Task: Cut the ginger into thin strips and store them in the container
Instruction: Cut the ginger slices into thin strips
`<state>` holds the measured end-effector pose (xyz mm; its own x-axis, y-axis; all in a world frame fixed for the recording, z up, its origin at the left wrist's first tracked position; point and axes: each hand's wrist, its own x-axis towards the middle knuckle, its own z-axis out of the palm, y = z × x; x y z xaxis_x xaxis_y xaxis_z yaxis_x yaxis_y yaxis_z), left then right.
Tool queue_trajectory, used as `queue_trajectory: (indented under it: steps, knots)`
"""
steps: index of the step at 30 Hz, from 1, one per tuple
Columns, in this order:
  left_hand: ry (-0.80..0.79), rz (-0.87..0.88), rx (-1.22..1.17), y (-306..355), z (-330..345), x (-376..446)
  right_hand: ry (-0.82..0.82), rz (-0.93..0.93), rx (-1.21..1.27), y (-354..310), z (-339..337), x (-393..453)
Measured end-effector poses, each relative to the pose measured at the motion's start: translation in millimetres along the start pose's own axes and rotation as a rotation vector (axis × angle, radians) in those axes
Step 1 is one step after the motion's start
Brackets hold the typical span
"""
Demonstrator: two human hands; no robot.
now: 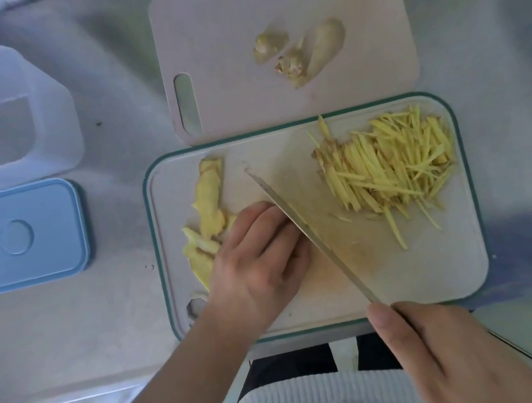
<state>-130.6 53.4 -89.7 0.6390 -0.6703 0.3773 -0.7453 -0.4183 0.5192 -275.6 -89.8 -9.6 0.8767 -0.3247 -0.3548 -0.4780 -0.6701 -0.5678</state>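
Under your left hand (256,254): fingers (260,221) curled down on ginger slices (208,207), knuckles touching the knife (310,232) blade. Risk: a nicked fingertip. Right hand (435,357): grips handle. Cut strips (391,166): piled far right on board (428,283). Container (6,112): well apart on bench (113,144); strips may scatter in transfer.

A home kitchen: cutting boards (444,281), a knife (296,221) and a food container (6,112) on a counter (124,328).
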Motion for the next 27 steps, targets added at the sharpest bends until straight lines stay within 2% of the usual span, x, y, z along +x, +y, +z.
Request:
queue_trajectory:
  steps: [4, 8, 14, 18, 23, 27]
  knots:
    - [-0.002, -0.007, 0.002, 0, 0, 0, -0.191, 0.186, 0.102, -4, -2, 20]
    - [0.009, -0.033, -0.002, 1, -1, -1, -0.236, 0.094, 0.099, -8, 4, 34]
    - [0.041, -0.057, -0.012, 1, 1, -1, -0.257, 0.171, 0.090, -8, -10, 17]
    - [0.043, -0.057, -0.015, 1, 1, 0, -0.308, 0.143, 0.097, -14, 0, 35]
    - [0.043, -0.088, -0.015, 1, 0, 2, -0.276, 0.133, 0.108, -22, -1, 39]
    - [0.048, -0.090, -0.014, 1, 1, 2, -0.245, 0.217, 0.105, -20, -5, 21]
